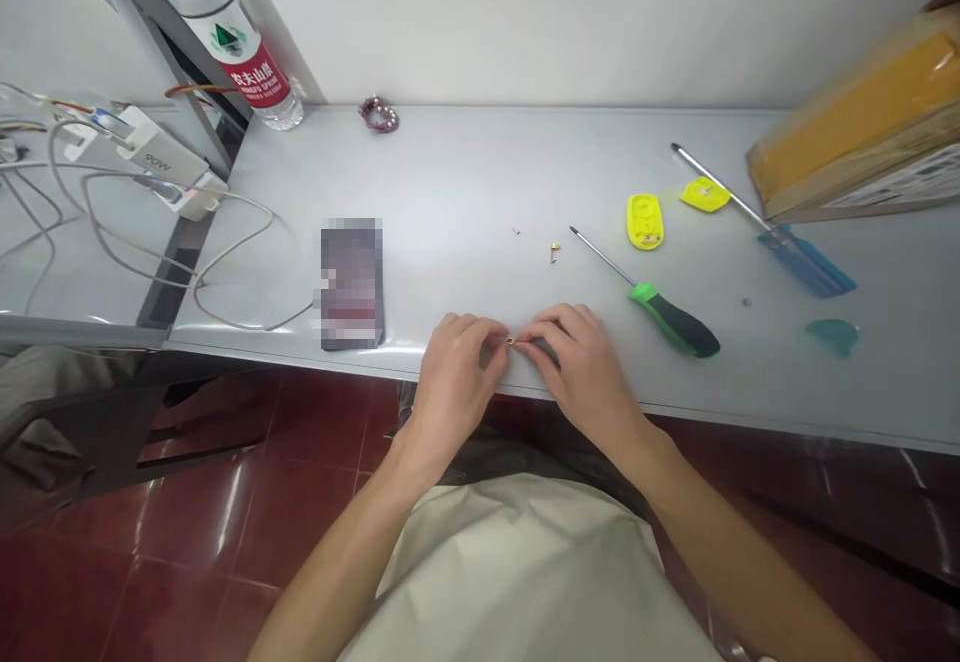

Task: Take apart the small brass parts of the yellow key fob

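Observation:
Between my two hands is a tiny brass-coloured metal part [511, 341], too small to name more exactly. My left hand [463, 367] pinches it from the left with thumb and fingertips. From the other side, the fingertips of my right hand [574, 362] close on it too. Just beyond them lie a small gold metal piece [554, 250] and a tiny silver bit [516, 231]. Right of my hands rests a screwdriver with a green and black handle [675, 320]. A yellow plastic shell [645, 221] and a second yellow piece [705, 194] lie behind it.
A blue-handled screwdriver [806, 260] lies by a cardboard box [862, 132] at right, near a teal piece [832, 336]. At left are a phone [351, 284] on a cable, a water bottle [240, 52], a bracelet [379, 115] and a white charger [161, 157].

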### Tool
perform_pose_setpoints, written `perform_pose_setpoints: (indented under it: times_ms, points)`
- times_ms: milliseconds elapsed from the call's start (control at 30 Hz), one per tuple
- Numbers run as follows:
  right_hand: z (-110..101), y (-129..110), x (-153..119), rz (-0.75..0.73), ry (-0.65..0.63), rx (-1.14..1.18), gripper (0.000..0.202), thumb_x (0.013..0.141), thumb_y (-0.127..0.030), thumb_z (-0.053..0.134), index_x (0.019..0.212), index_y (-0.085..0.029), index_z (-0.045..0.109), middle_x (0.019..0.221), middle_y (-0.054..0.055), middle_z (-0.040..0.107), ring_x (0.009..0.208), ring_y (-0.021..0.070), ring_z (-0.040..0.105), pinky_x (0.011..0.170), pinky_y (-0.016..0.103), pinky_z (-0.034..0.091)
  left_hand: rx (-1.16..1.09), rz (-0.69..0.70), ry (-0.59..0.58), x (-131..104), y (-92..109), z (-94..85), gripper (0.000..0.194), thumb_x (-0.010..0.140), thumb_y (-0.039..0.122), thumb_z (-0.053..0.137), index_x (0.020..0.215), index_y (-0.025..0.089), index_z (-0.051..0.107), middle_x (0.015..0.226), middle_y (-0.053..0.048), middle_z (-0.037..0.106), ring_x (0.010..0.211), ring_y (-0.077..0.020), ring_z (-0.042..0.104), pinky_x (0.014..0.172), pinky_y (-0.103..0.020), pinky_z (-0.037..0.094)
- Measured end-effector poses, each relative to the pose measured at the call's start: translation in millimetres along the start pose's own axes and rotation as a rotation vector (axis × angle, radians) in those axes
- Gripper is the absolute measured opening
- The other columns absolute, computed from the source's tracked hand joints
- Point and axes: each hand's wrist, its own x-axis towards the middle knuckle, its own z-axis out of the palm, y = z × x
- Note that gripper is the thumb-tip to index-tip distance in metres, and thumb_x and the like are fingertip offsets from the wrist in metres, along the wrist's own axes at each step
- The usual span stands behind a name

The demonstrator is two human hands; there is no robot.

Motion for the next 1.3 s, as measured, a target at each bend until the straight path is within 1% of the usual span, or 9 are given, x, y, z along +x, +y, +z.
perform_pose_setpoints:
  times_ms: [167,367,600,700,800,900,967,1100,1300]
  points:
    - [3,0,-2,0.018,0.022,-0.018,0.013,0.098,-0.028,0.054,0.092,-0.019,0.062,0.096,0.006,0.061,0.091,0.0183,0.051,0.083,0.035,0.039,0.022,-0.015,-0.012,-1,2,-1.0,0.013,0.089,0.012,0.064,0.098,0.02,0.069,0.088,-0.001,0.071,0.089,-0.0203,0.059,0.08,-0.036,0.049]
    - [2,-1,-2,0.017,-0.004,0.0,0.014,0.098,-0.029,0.054,0.093,-0.019,0.062,0.097,0.003,0.062,0.091,0.0173,0.053,0.082,0.034,0.037,0.043,-0.053,-0.014,-4,5,-3.0,0.008,0.092,0.016,0.063,0.096,0.02,0.068,0.092,-0.001,0.071,0.09,-0.0206,0.057,0.079,-0.036,0.048]
    - [-5,-2,2,0.029,-0.035,0.064,0.012,0.098,-0.027,0.052,0.092,-0.02,0.06,0.097,0.004,0.064,0.091,0.0172,0.055,0.085,0.035,0.04,0.1,-0.022,0.015,-4,0,-6.4,0.009,0.094,0.018,0.06,0.093,0.02,0.069,0.091,-0.003,0.066,0.092,-0.022,0.055,0.082,-0.038,0.048]
    - [-12,4,5,0.036,-0.038,0.085,0.011,0.098,-0.025,0.052,0.091,-0.02,0.06,0.095,0.004,0.065,0.09,0.0176,0.057,0.084,0.035,0.044,0.141,0.072,0.053,-5,-8,-9.6,0.009,0.095,0.018,0.059,0.1,0.02,0.067,0.094,-0.004,0.066,0.091,-0.0211,0.054,0.082,-0.037,0.048]
    - [-20,11,8,0.071,-0.013,0.027,0.01,0.096,-0.024,0.054,0.09,-0.02,0.062,0.095,0.005,0.064,0.09,0.0189,0.059,0.081,0.036,0.046,0.196,0.281,0.062,-8,-21,-13.0,0.014,0.097,0.019,0.057,0.108,0.02,0.065,0.1,-0.006,0.065,0.092,-0.0207,0.054,0.083,-0.037,0.048]
    - [-22,12,8,0.098,0.018,0.004,0.008,0.093,-0.025,0.059,0.095,-0.021,0.065,0.098,0.006,0.062,0.087,0.0178,0.06,0.079,0.035,0.048,0.281,0.459,0.036,-14,-35,-16.3,0.025,0.097,0.022,0.058,0.121,0.021,0.061,0.108,-0.009,0.065,0.094,-0.0217,0.054,0.086,-0.039,0.047]
    - [-18,6,7,0.077,0.034,0.012,0.013,0.092,-0.029,0.062,0.101,-0.021,0.066,0.1,0.006,0.061,0.088,0.0174,0.061,0.082,0.035,0.048,0.334,0.541,0.013,-18,-43,-18.4,0.035,0.095,0.023,0.06,0.13,0.019,0.056,0.114,-0.012,0.065,0.098,-0.0233,0.055,0.088,-0.04,0.046]
    - [-4,-7,4,-0.008,-0.013,0.018,0.016,0.093,-0.031,0.063,0.105,-0.023,0.067,0.101,0.005,0.063,0.093,0.0173,0.06,0.09,0.038,0.045,0.396,0.595,-0.01,-23,-50,-20.4,0.046,0.095,0.028,0.06,0.138,0.017,0.051,0.121,-0.014,0.065,0.11,-0.0266,0.055,0.091,-0.04,0.044]
    - [2,-5,6,-0.036,0.013,0.054,0.007,0.094,-0.024,0.061,0.097,-0.022,0.067,0.095,0.002,0.065,0.091,0.0152,0.061,0.085,0.035,0.043,0.46,0.577,-0.036,-23,-51,-17.4,0.046,0.095,0.033,0.058,0.139,0.022,0.054,0.124,-0.012,0.067,0.114,-0.0282,0.057,0.091,-0.04,0.04]
